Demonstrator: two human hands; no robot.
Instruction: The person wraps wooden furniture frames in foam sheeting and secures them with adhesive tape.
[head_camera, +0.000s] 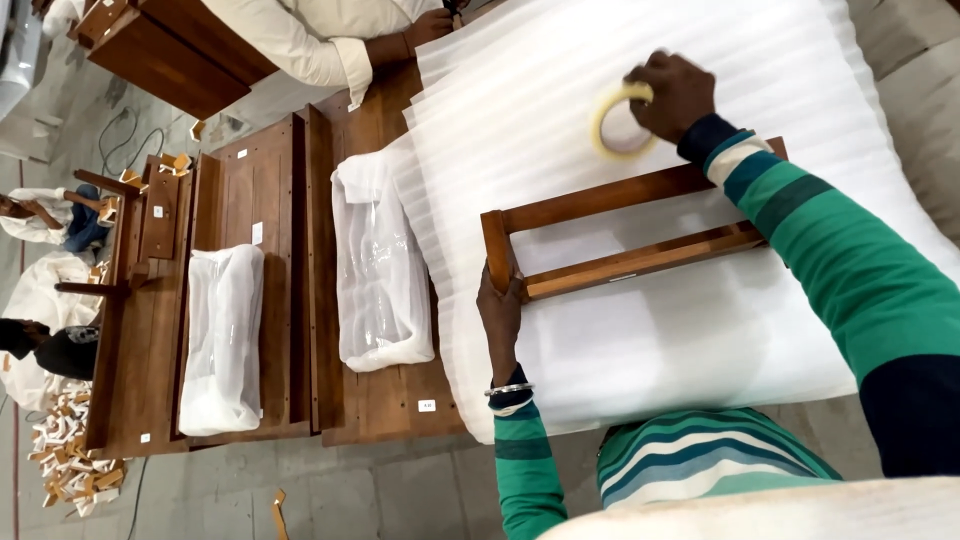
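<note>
While the wooden frame (620, 235) lies flat across the white foam sheet (700, 330), the left hand (500, 312) is clamped on its near corner, fingers wrapped round the short end piece, a metal bangle (510, 390) showing at the wrist above a green striped sleeve. Up top, the right hand (675, 95) is curled round a roll of tape (618, 122), holding it just above the foam, just beyond the frame's far rail; the ring stands tilted and you can see straight through its middle. The frame itself sits in the middle of the foam, its two long rails running side by side, the open end hidden under the right forearm. To the left, on the brown wooden panels (270, 200), two parcels rest apart from each other: a wrapped bundle (380, 270) just beside the foam's edge and a second wrapped bundle (222, 335) further out. At the top, another person's hand (425, 28) in a cream sleeve touches the foam's far edge. Small wooden offcuts (70, 460) lie scattered on the floor at the lower left.
</note>
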